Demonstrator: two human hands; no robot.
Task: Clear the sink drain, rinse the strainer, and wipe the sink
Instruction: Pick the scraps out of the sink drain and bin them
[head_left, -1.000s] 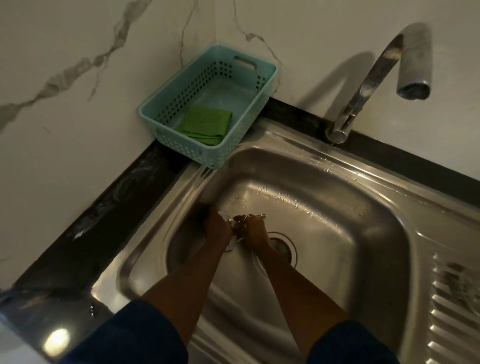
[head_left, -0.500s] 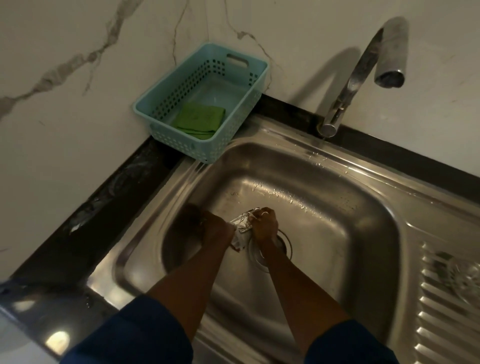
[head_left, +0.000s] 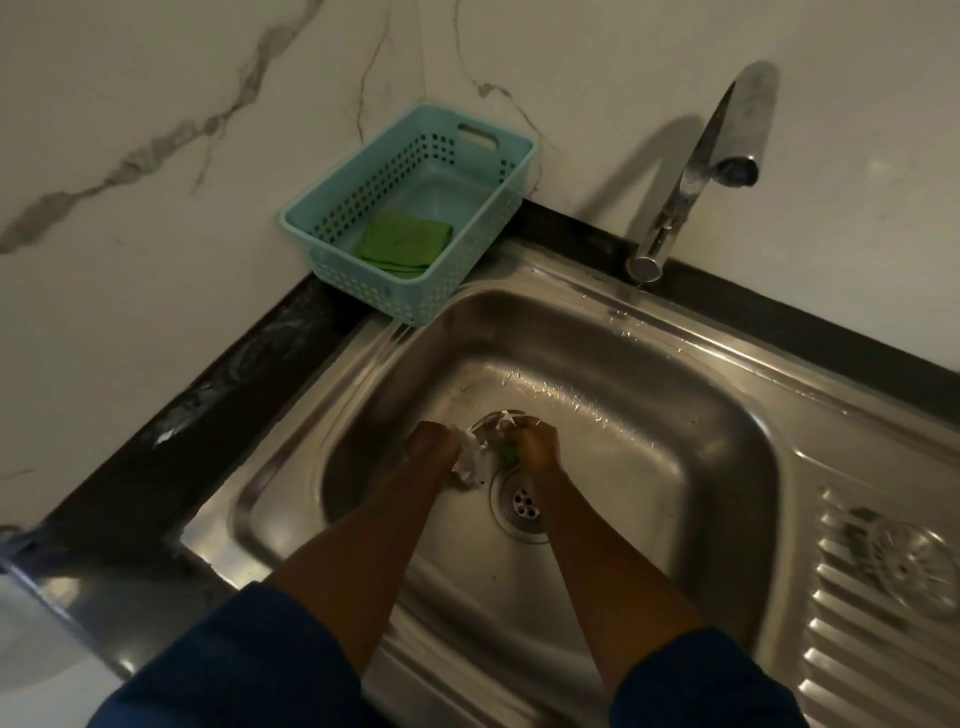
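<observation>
While left hand (head_left: 434, 447) and right hand (head_left: 535, 449) clutch crumpled debris (head_left: 470, 462) between them | drain (head_left: 521, 506) just beside right wrist

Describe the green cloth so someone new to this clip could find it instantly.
Start at the steel sink and go to its far left corner, where a pale teal perforated basket stands against the marble wall. The folded green cloth lies in its near end, the only thing inside it.

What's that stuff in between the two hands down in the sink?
In the head view, crumpled whitish scraps sit between the left hand and the right hand, next to the drain.
</observation>
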